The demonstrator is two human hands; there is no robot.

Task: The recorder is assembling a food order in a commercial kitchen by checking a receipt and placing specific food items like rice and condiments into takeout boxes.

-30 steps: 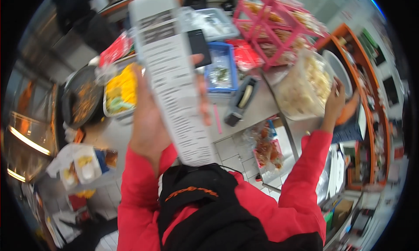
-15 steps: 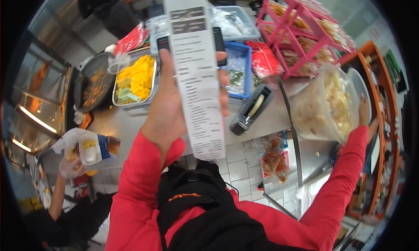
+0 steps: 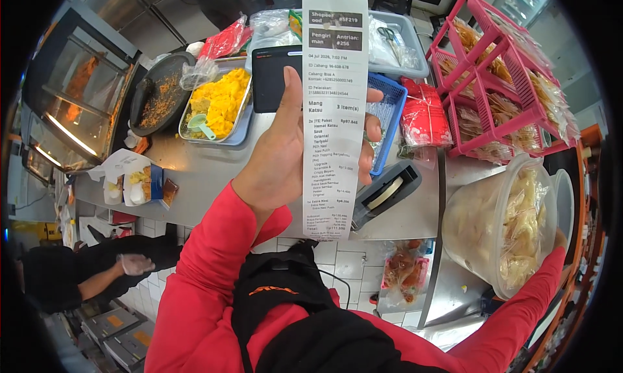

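Note:
A long printed paper receipt (image 3: pixel 334 133) stands upright in front of me. My left hand (image 3: pixel 272 156) is closed on it, thumb on the near side and fingers wrapped behind its right edge. Far to the right, my right hand (image 3: pixel 559 240) reaches past a translucent plastic tub (image 3: pixel 470 211) and rests by the rim of a second pale tub (image 3: pixel 563 194). Its fingers are mostly hidden there. The nearer tub leans over, with plastic bags of pale food (image 3: pixel 522 217) inside. Just behind the receipt is a dark tablet (image 3: pixel 274 81).
A tape dispenser (image 3: pixel 388 194) sits near the counter edge, beside a blue basket (image 3: pixel 389 139). Pink racks (image 3: pixel 483 94) of packets stand at right. On the left are a metal tray (image 3: pixel 214 138) of yellow food, a stone mortar (image 3: pixel 139 130) and a food box (image 3: pixel 157 181). A co-worker's gloved hand (image 3: pixel 136 264) is lower left.
The receipt and my left hand have shifted right in view, as have the surroundings. The tub sits lower and tips more. The co-worker's gloved hand has left the food box.

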